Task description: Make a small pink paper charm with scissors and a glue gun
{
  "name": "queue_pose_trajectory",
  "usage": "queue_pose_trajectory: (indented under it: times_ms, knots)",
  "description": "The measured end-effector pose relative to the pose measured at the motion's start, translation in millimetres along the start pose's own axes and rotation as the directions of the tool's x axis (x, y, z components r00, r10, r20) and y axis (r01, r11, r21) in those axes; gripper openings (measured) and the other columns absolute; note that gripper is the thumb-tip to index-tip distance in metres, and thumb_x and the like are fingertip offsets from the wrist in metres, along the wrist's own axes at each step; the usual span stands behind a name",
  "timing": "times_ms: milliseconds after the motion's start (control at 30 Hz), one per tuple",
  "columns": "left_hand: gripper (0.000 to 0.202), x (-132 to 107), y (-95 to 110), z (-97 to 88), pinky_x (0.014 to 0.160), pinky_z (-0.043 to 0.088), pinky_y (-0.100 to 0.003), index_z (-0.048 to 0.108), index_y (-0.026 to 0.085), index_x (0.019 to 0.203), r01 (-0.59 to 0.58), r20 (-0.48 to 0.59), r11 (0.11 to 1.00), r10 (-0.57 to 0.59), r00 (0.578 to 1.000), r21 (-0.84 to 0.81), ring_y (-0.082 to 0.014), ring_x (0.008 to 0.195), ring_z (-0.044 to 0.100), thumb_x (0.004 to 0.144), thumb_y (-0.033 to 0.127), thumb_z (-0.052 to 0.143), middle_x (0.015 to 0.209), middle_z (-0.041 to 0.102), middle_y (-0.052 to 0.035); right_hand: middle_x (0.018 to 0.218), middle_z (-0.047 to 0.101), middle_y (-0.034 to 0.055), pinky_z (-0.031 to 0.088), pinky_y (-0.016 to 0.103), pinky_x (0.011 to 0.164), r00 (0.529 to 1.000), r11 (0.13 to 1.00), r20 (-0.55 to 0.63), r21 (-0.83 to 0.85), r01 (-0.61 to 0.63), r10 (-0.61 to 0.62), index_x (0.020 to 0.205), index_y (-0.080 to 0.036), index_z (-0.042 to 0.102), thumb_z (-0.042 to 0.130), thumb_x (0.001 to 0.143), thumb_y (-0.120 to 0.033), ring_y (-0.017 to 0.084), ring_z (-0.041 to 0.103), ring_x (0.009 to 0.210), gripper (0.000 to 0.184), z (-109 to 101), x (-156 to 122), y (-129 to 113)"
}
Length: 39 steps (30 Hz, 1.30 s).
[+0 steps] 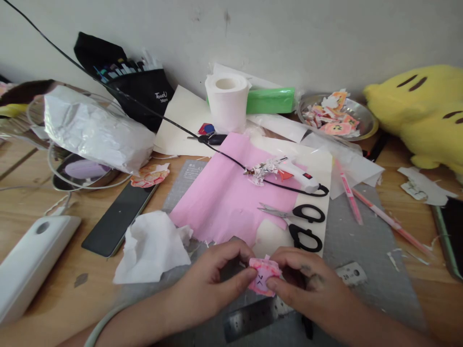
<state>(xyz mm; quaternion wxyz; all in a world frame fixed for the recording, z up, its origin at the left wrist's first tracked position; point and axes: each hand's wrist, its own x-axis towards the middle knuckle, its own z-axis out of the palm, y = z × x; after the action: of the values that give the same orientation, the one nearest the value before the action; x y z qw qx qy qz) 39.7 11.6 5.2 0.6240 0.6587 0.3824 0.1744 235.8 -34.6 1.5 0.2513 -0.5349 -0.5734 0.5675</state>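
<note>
Grey cutting mat point(369, 236) underlies the work; we note a pink sheet point(224, 197) lying over part of it. The left hand point(226, 270) and right hand point(311, 277) each pinch, thumb against fingers, one side of a small pink paper piece point(263, 278), held between them on the near side of the sheet. We record a roughly square outline, a paler centre, a deeper, orange-tinged border, a small tab on top and thin black angled strokes.
</note>
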Motion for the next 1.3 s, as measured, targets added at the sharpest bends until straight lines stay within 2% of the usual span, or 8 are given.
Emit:
queue_pose_trajectory:
  times_ms: [133, 333, 800, 933, 1100, 1300]
  knots:
    - [0.013, -0.6, 0.2, 0.9, 0.068, 0.043, -0.023, 0.057, 0.016, 0.084, -0.020, -0.017, 1.000, 0.020, 1.000, 0.020, -0.0138, 0.075, 0.055, 0.083, 0.028, 0.054, 0.080, 0.061, -0.0019, 0.065, 0.049, -0.0034, 0.032, 0.021, 0.051, 1.000, 0.998, 0.003, 0.053, -0.019, 0.019, 0.076, -0.019, 0.061, 0.057, 0.081, -0.035, 0.009, 0.041, 0.058, 0.018, -1.7, -0.3, -0.7]
    - [0.011, -2.3, -0.8, 2.1, 0.070, 0.045, -0.022, 0.058, 0.016, 0.087, -0.079, -0.022, 0.995, 0.080, 0.997, 0.058, -0.0133, 0.077, 0.058, 0.085, 0.026, 0.054, 0.083, 0.063, -0.0023, 0.063, 0.045, -0.0038, 0.032, 0.022, 0.053, 0.998, 0.996, 0.015, 0.062, -0.058, 0.058, 0.072, -0.019, 0.058, 0.056, 0.083, -0.039, 0.010, 0.042, 0.060, 0.023, -2.6, -0.3, 1.1]
    - [0.009, -3.1, 1.2, 0.4, 0.068, 0.045, -0.023, 0.055, 0.016, 0.091, -0.191, 0.036, 0.966, 0.187, 0.982, 0.176, -0.0133, 0.076, 0.058, 0.087, 0.019, 0.047, 0.085, 0.061, -0.0035, 0.064, 0.045, -0.0045, 0.031, 0.022, 0.053, 0.995, 0.987, 0.037, 0.124, -0.098, 0.094, 0.073, -0.019, 0.058, 0.056, 0.083, -0.040, 0.010, 0.041, 0.061, 0.023, -2.6, 1.0, -0.8]
    - [0.013, -2.3, 2.2, 0.3, 0.070, 0.046, -0.026, 0.056, 0.015, 0.092, -0.119, 0.001, 0.984, 0.120, 0.993, 0.131, -0.0159, 0.078, 0.059, 0.081, 0.023, 0.055, 0.087, 0.063, -0.0045, 0.065, 0.045, -0.0042, 0.033, 0.023, 0.055, 0.996, 0.986, 0.024, 0.141, -0.088, 0.085, 0.076, -0.020, 0.058, 0.055, 0.084, -0.042, 0.011, 0.042, 0.062, 0.024, -2.0, -0.1, 1.7]
    - [0.011, 2.0, 2.2, 0.3, 0.072, 0.045, -0.029, 0.058, 0.015, 0.086, 0.006, 0.043, 0.997, -0.010, 0.999, 0.075, -0.0180, 0.079, 0.058, 0.080, 0.025, 0.056, 0.084, 0.063, -0.0047, 0.067, 0.047, -0.0030, 0.035, 0.024, 0.058, 0.996, 0.985, 0.014, 0.150, -0.091, 0.090, 0.079, -0.020, 0.059, 0.054, 0.084, -0.043, 0.012, 0.045, 0.065, 0.024, -3.0, -0.2, 0.9]
    - [0.013, 3.1, 0.4, 0.6, 0.075, 0.044, -0.031, 0.058, 0.016, 0.086, 0.073, 0.041, 0.987, -0.068, 0.997, -0.140, -0.0183, 0.082, 0.056, 0.081, 0.028, 0.056, 0.085, 0.060, -0.0044, 0.068, 0.049, -0.0025, 0.030, 0.024, 0.052, 0.996, 0.996, 0.027, 0.014, -0.087, 0.087, 0.082, -0.019, 0.064, 0.061, 0.079, -0.041, 0.011, 0.039, 0.059, 0.023, -2.3, -0.2, 3.0]
